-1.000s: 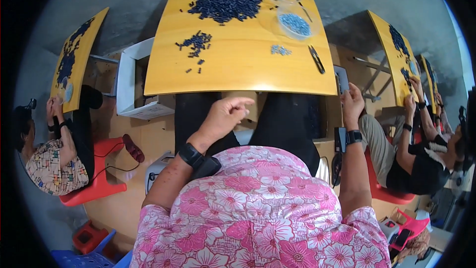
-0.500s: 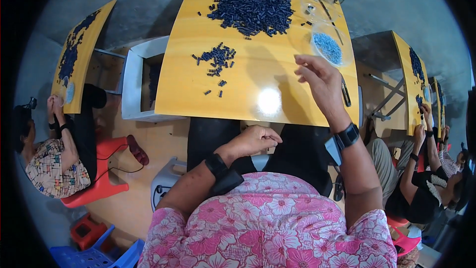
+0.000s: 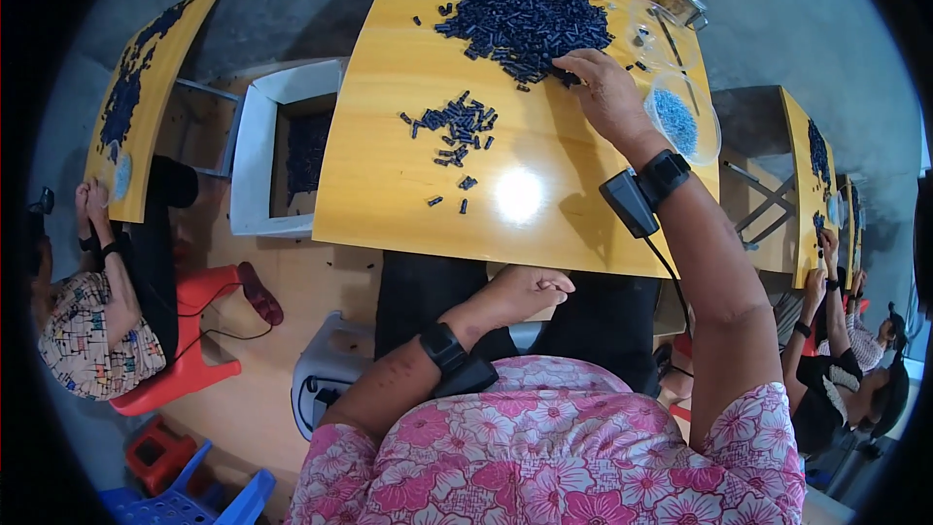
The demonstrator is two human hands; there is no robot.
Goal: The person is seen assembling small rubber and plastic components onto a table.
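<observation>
On a yellow table (image 3: 389, 165), a small cluster of dark pieces (image 3: 465, 123) lies leftmost; the left hand (image 3: 512, 294) curls loosely below the near edge (contents, if any, cannot be told). A larger dark heap (image 3: 520, 24) sits farther back, the right hand's (image 3: 614, 102) narrowly bent fingers at its edge, grip unclear, beside a clear tub (image 3: 715, 144) of blue pieces (image 3: 673, 120).

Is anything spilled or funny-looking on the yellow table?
A little: a few short, black, cylindrical pieces lie apart from the small, loose pile of black pieces, nearer the front edge of the shiny yellow table, so they look like strays. Nothing looks clearly broken.
</observation>
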